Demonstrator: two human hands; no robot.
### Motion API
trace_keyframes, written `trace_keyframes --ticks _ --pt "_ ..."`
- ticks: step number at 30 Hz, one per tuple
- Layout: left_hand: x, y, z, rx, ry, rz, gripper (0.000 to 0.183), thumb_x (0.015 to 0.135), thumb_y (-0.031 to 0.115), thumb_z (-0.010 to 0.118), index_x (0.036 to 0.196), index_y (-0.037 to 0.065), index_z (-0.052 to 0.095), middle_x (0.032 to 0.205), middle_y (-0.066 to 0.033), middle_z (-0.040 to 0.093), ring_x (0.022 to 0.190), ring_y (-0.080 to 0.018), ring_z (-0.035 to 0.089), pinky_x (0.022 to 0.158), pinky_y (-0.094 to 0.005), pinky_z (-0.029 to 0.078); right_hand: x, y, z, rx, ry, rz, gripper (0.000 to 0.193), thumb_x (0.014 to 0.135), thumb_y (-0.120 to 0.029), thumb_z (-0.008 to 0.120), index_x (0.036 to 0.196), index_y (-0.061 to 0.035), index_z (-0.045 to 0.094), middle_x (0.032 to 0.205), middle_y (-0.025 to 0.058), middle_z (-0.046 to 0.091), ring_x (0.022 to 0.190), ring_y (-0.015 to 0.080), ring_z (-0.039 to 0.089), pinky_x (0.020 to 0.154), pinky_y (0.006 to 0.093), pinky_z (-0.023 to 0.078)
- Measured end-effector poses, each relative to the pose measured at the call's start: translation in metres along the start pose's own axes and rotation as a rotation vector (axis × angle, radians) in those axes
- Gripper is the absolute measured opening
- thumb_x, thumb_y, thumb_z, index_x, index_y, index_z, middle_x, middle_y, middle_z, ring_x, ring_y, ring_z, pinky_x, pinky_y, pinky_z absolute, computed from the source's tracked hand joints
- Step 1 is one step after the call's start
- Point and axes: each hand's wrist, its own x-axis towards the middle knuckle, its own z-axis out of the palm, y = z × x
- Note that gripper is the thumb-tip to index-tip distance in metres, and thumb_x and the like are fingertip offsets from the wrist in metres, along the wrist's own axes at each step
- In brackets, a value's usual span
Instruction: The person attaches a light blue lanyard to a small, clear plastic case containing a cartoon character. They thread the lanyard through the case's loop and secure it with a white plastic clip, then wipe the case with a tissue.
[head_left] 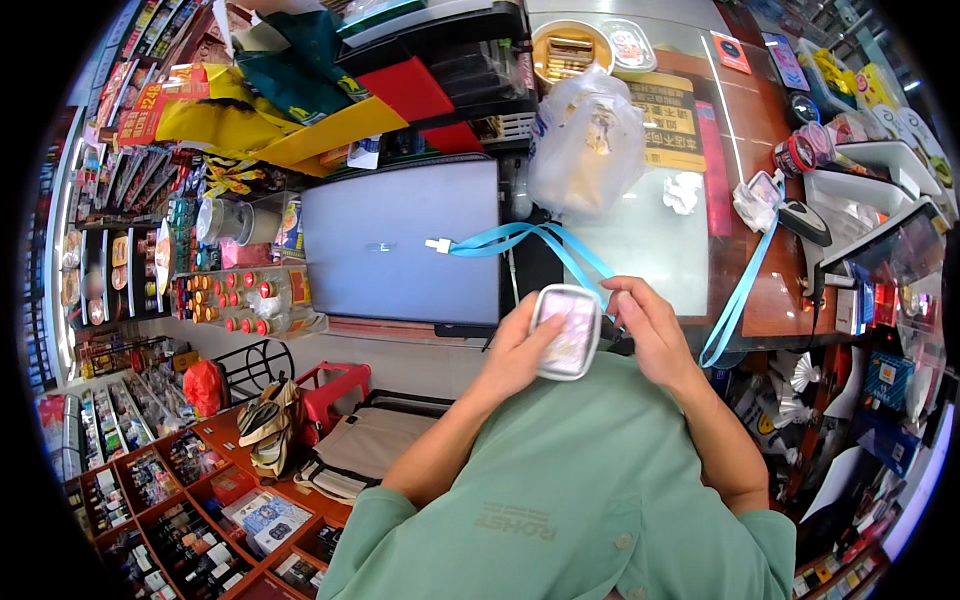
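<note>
My left hand (515, 350) grips a small white-rimmed case (568, 338) with rounded corners, its thumb lying across the pale pinkish face. What kind of case it is I cannot tell. Beside it, the bent fingers of my right hand (648, 330) pinch a light blue lanyard (515, 232) just above the case's top right corner. From there the strap runs left in a loop over the closed laptop (400, 245), ending in a white clip (437, 245). Whether the strap is joined to the case is hidden at my fingers.
Behind my hands a tied plastic bag (588, 150) sits on the glass-topped counter (660, 270), near crumpled tissue (682, 192). A second blue lanyard (742, 300) with a similar white case (757, 200) lies at right, by a scanner (805, 222). A beige bag (375, 450) stands lower left.
</note>
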Motion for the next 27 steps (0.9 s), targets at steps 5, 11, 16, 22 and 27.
trace_keyframes --ticks 5,11,16,22,27 --pt "-0.042 0.012 -0.049 -0.341 0.008 -0.110 0.023 0.098 0.011 0.057 0.117 -0.001 0.055 0.104 -0.0146 0.069 0.094 -0.0245 0.069 0.078 -0.0396 0.059 0.072 -0.009 0.050 -0.591 0.017 -0.604 0.010 0.081 -0.007 0.070 0.088 -0.0055 0.063 0.085 0.0103 0.057 0.083 0.0324 0.056 0.074 0.0429 0.048" --pt "-0.079 0.029 -0.055 -0.546 0.144 0.022 0.029 0.099 0.011 0.053 0.124 0.002 0.043 0.109 -0.0222 0.064 0.098 -0.0392 0.070 0.071 -0.0518 0.064 0.143 -0.016 0.136 -0.941 0.059 -0.830 0.020 0.078 -0.016 0.075 0.092 -0.0069 0.064 0.094 0.0069 0.056 0.089 0.0277 0.054 0.074 0.0411 0.043" --pt "-0.087 0.030 -0.059 -0.332 0.246 0.184 0.023 0.099 0.008 0.058 0.119 0.000 0.051 0.104 -0.0131 0.068 0.089 -0.0217 0.071 0.076 -0.0374 0.061 0.148 -0.010 0.141 -0.990 0.027 -0.795 0.012 0.087 -0.018 0.063 0.088 -0.0054 0.064 0.092 0.0091 0.061 0.092 0.0282 0.057 0.079 0.0423 0.043" --pt "-0.075 0.031 -0.062 -0.061 0.342 0.287 0.021 0.098 0.010 0.062 0.115 -0.002 0.060 0.104 -0.0062 0.069 0.092 -0.0084 0.063 0.081 -0.0265 0.052 0.094 -0.068 0.081 -0.289 -0.377 -0.245 0.016 0.091 -0.011 0.065 0.100 0.0017 0.065 0.077 0.0077 0.070 0.067 0.0167 0.065 0.064 0.0298 0.050" --pt "-0.056 0.047 -0.048 -0.352 0.209 0.171 0.031 0.101 0.009 0.046 0.129 -0.004 0.047 0.114 -0.0193 0.066 0.098 -0.0302 0.071 0.087 -0.0493 0.061 0.067 -0.073 0.052 -0.050 -0.348 -0.127 0.019 0.088 -0.008 0.068 0.105 0.0008 0.066 0.076 0.0037 0.068 0.067 0.0063 0.060 0.061 0.0248 0.047"
